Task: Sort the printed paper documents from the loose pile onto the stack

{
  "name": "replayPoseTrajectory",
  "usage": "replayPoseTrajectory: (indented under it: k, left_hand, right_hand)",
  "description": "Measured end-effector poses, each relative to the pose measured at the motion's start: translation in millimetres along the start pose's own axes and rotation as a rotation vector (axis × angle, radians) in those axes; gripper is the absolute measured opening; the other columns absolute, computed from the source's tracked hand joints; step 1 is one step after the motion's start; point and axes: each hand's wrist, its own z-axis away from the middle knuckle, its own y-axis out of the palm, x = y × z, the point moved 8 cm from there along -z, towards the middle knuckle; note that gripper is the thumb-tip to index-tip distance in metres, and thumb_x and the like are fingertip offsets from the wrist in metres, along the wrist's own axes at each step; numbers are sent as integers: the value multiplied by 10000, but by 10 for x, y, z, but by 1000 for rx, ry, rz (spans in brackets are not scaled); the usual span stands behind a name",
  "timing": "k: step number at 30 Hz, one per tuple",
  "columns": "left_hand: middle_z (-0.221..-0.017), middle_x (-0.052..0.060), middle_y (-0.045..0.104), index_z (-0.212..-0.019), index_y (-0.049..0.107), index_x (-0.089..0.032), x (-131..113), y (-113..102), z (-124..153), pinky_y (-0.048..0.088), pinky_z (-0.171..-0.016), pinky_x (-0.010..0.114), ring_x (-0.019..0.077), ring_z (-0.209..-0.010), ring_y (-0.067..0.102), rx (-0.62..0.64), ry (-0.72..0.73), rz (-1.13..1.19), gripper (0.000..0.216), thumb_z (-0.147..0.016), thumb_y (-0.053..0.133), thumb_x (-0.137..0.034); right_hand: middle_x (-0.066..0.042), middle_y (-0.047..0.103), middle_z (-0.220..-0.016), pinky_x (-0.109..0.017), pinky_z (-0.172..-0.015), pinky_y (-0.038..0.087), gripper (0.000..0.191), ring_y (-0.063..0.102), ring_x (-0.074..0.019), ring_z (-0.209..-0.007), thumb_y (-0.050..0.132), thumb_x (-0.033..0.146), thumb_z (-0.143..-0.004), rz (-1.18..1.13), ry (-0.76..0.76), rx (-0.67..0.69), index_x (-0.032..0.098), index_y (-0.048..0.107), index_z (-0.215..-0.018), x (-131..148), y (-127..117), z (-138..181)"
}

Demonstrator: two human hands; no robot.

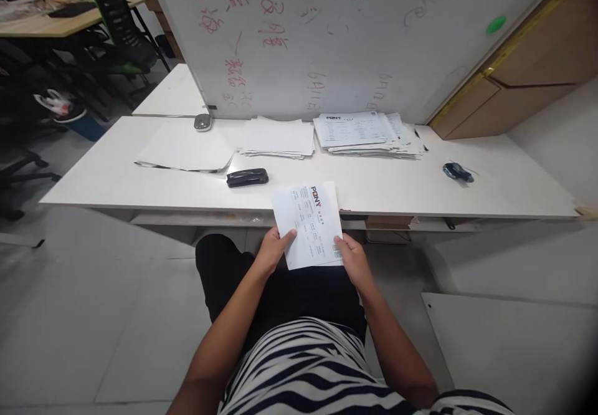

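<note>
A printed paper sheet (308, 222) with a red and black logo is held over my lap, its top reaching past the near edge of the white table (116, 181). My left hand (273, 250) grips its lower left edge, thumb on top. My right hand (352, 258) pinches its lower right corner. A black stapler (247, 177) lies on the table just beyond the sheet, to the left.
Along the table's back lie a stack of printed forms (367, 133), a pile of blank sheets (278, 138) and a loose sheet (184, 149). A small grey device (202, 122) and a dark blue clip (458, 171) rest there. A whiteboard (327, 35) stands behind.
</note>
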Motion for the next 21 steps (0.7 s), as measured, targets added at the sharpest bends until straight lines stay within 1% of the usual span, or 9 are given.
replayPoseTrajectory:
  k: [3, 5, 7, 9, 12, 14, 16, 18, 21]
  left_hand:
    - [-1169, 120, 670, -1066, 654, -149, 14, 72, 46, 462, -989, 465, 286, -1062, 633, 61, -33, -8, 504, -647, 792, -393]
    - [-1192, 123, 657, -1079, 653, -148, 32, 108, 66, 444, -1014, 469, 294, -1093, 617, 67, -39, -5, 510, -654, 788, -394]
    - [-1222, 124, 640, -1099, 647, -149, 38, 110, 75, 426, -1038, 463, 298, -1141, 589, 7, -12, 17, 506, -685, 762, -416]
    - [-1277, 109, 606, -1160, 621, -169, 9, 125, 86, 405, -1066, 441, 284, -1212, 540, -56, 64, 69, 514, -730, 720, -432]
    - [-1350, 82, 550, -1245, 569, -201, -21, 226, 119, 373, -1099, 405, 254, -1285, 475, -85, 158, 135, 538, -773, 679, -434]
    - [-1361, 81, 540, -1255, 563, -204, 9, 330, 139, 370, -1102, 403, 252, -1281, 479, -61, 153, 140, 546, -774, 677, -436]
    - [-1348, 88, 552, -1248, 571, -203, 47, 427, 151, 376, -1094, 411, 257, -1257, 502, -6, 134, 145, 549, -764, 689, -434]
    - [-1304, 106, 586, -1218, 591, -185, 79, 439, 143, 398, -1069, 433, 272, -1217, 536, 21, 100, 159, 545, -748, 703, -439]
    - [-1265, 111, 614, -1204, 596, -174, 33, 235, 91, 426, -1036, 437, 278, -1205, 544, -16, 77, 241, 540, -758, 684, -465]
  right_hand:
    - [-14, 672, -732, -273, -599, 430, 430, 569, -172, -645, 591, 584, -765, 49, 7, 34, 174, 674, -865, 95, -81, -76]
    - [-13, 678, -749, -266, -590, 434, 412, 577, -169, -645, 622, 567, -750, 12, 14, 62, 180, 675, -880, 149, -122, -134]
    - [-17, 685, -786, -261, -571, 445, 432, 586, -158, -631, 616, 573, -753, -151, 19, 40, 192, 664, -949, 183, -160, -183]
    - [-25, 696, -881, -261, -576, 472, 469, 614, -152, -665, 572, 579, -788, -367, 30, -8, 223, 620, -1090, 172, -147, -196]
    - [-41, 676, -1111, -306, -680, 531, 497, 658, -180, -870, 554, 548, -826, -509, 67, 33, 279, 532, -1244, 99, 82, -133]
    - [-58, 650, -1201, -370, -777, 545, 504, 649, -223, -989, 613, 517, -803, -491, 92, 97, 266, 550, -1235, 47, 279, -69]
    - [-80, 652, -1207, -418, -855, 534, 496, 644, -260, -1026, 688, 473, -757, -458, 94, 91, 224, 602, -1177, 18, 366, -41]
    - [-93, 665, -1186, -441, -911, 512, 485, 643, -278, -1037, 743, 432, -713, -435, 69, 17, 192, 638, -1121, 29, 308, -67]
    - [-103, 684, -1146, -462, -941, 495, 475, 651, -295, -1026, 792, 411, -649, -356, 79, -59, 171, 678, -1043, 74, 104, -165]
